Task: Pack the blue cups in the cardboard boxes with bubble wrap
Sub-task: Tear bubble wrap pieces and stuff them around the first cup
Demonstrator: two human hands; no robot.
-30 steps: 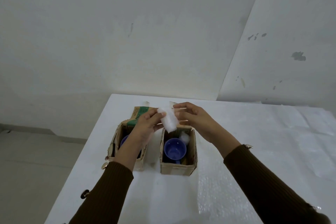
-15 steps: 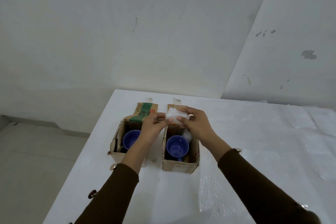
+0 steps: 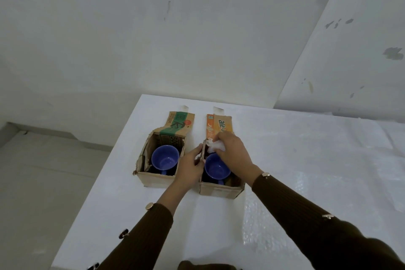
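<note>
In the head view we take the orange-flapped cardboard box [image 3: 221, 190] as our landmark. Inside it a blue cup [image 3: 215, 167] sits mouth up. The right hand [image 3: 232, 151] reaches over the box, its fingers curled round a wad of bubble wrap [image 3: 215, 146], which it presses into the far corner just behind the cup. The left hand [image 3: 190, 164] pinches the box's left wall between thumb and fingers. Just left of the box stands the green-flapped cardboard box [image 3: 153, 178]. It holds a second blue cup [image 3: 164, 158], and we see no wrap around it. To the right of the box a sheet of bubble wrap [image 3: 274, 215] lies on the white table [image 3: 135, 193].

We judge the risks modest but real. The wad is only squeezed in, so it may spring back out once released. A hard push could tip the cup against the thin wall or bulge it. If the left hand lets go, the light box might slide.
</note>
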